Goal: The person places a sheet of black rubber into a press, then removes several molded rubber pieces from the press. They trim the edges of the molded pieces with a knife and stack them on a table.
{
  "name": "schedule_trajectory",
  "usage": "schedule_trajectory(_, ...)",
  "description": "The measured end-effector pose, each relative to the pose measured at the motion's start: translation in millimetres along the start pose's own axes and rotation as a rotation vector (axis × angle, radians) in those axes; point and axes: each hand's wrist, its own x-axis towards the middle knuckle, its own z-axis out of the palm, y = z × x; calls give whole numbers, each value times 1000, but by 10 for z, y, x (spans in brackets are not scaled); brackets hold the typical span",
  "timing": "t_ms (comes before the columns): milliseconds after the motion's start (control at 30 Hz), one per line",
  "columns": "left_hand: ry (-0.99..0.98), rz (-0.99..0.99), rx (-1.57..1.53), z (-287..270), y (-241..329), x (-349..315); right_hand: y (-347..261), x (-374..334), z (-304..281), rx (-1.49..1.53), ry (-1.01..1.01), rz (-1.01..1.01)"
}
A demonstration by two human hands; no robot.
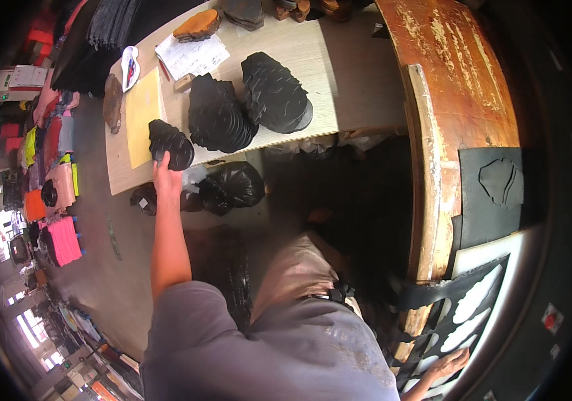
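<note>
A lot of the work looked done. Three piles of black cut shapes sat on the pale table (322, 80): a small pile (171, 144) near the front edge, a middle pile (218, 113) just beside it, and a right-hand pile (274, 93) next along. The left hand (167, 177) touched the near end of the small pile, thumb up against it. The other fingers were mostly hidden, so I can't tell if they were clamped on it.

The right hand (451, 363) was far off, at a dark sheet (456, 311) full of holes (a bit like cookie dough after cutting). Its fingers were bent; I can't tell if they pinched anything.

Some bits seemed left to do: a grey cut piece (499, 182) lay on another dark sheet, away from the piles. How many more, I couldn't tell.
</note>
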Motion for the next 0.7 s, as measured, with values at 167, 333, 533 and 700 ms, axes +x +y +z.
schedule_trajectory(167, 40, -92, 491, -404, -570, 1115, -79, -15, -113, -83, -76, 42)
schedule_trajectory(333, 166, -106, 1072, -727, -585, 1983, -219, -126, -142, -2, 4, 135)
schedule_trajectory(533, -404, 41, 1464, -577, -754, 429, -479, -142, -50, 101, 172, 183)
schedule_trajectory(700, -1271, 86, 1146, 949, -1117, -2447, -487, -12, -89, 129, 132, 293)
